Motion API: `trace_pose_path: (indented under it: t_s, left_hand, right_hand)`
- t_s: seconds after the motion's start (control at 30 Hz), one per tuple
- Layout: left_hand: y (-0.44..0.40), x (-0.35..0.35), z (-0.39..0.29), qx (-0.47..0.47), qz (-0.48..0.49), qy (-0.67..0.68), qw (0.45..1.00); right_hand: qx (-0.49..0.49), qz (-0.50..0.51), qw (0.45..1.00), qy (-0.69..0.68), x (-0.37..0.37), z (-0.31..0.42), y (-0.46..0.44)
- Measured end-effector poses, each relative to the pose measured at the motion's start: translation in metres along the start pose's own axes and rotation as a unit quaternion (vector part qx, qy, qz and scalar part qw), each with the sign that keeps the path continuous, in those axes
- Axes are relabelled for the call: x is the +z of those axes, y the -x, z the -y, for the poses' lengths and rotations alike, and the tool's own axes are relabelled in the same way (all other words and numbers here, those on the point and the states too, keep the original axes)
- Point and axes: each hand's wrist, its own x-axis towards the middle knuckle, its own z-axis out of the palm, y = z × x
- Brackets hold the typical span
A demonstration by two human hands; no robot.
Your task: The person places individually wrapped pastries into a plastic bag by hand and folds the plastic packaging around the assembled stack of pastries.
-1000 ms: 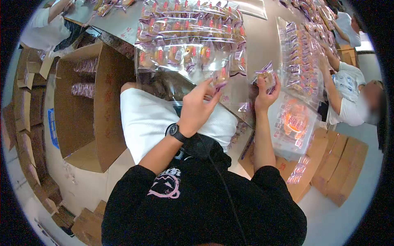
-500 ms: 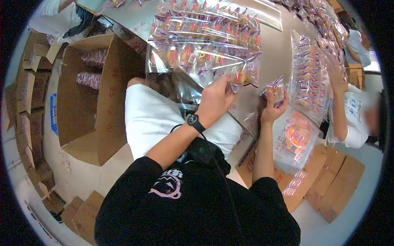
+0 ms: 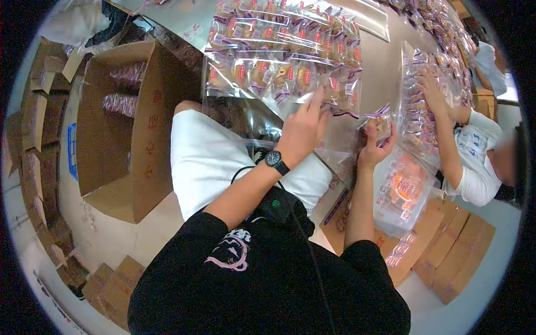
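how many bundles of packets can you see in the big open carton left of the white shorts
2: an upper bundle and a lower bundle in the carton; more may be hidden.

Glare streaks the clear plastic (image 3: 285, 56); fisheye edges bend into black

Packet rows (image 3: 285, 75): clear and purple, golden-brown showing through, red rectangles with white marks
Held packet (image 3: 381, 124): clear with purple edging, tan inside
Co-worker's packets (image 3: 416, 120): silvery clear and purple in repeating bands
Big carton (image 3: 144, 139): brown, red characters down one side
Printed bag (image 3: 405, 184): translucent white, orange patch, red characters
Surface (image 3: 379, 72): pale silvery grey
Watch (image 3: 273, 159): black, light dial markings
Own T-shirt (image 3: 268, 285): black, pink and white figure
Shorts (image 3: 206, 151): plain white
Co-worker's shirt (image 3: 480, 139): white, blue print
Crate (image 3: 72, 151): bright blue
Floor (image 3: 125, 237): pale beige
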Motion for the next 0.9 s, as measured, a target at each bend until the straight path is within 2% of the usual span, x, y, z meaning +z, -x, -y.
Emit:
trace_pose_path:
  t_s: [0.1,0.2,0.3,0.4,0.5,0.6,0.7,0.8,0.83,0.9]
  left_hand:
    - [-0.011,-0.012,-0.012,0.015,0.042,-0.041,0.998]
    - [-0.012,-0.005,-0.002,0.047,-0.036,0.043,0.997]
    - [-0.005,0.001,0.002,-0.032,-0.01,0.093,0.995]
    - [-0.001,-0.004,-0.002,-0.056,0.038,0.024,0.997]
    - [-0.006,-0.011,0.007,0.033,-0.005,0.015,0.999]
    - [-0.007,-0.01,0.008,0.058,0.002,0.008,0.998]
    - [-0.009,-0.006,0.005,0.114,-0.009,-0.039,0.993]
    - [-0.012,-0.008,0.003,0.16,0.038,-0.191,0.968]
    - [-0.015,-0.011,-0.002,0.198,-0.008,-0.205,0.958]
    - [-0.019,-0.012,-0.002,0.234,-0.016,-0.227,0.945]
  right_hand:
    - [0.007,0.005,1.0,0.001,-0.007,-0.009,0.0]
    - [-0.002,0.0,1.0,0.016,-0.005,-0.008,-0.001]
    - [0.001,0.003,1.0,0.008,-0.004,-0.004,0.0]
    - [0.004,0.004,1.0,0.016,-0.005,-0.006,0.0]
    - [-0.013,-0.004,1.0,0.011,-0.005,-0.012,0.0]
    - [0.017,-0.003,1.0,-0.001,0.0,-0.001,0.0]
    - [-0.009,-0.009,1.0,0.012,-0.004,-0.013,-0.001]
    - [-0.013,0.012,0.998,0.06,-0.007,-0.01,-0.003]
    - [-0.007,0.011,0.999,0.047,-0.008,-0.011,0.0]
    - [-0.002,0.005,1.0,0.02,-0.007,-0.014,-0.003]
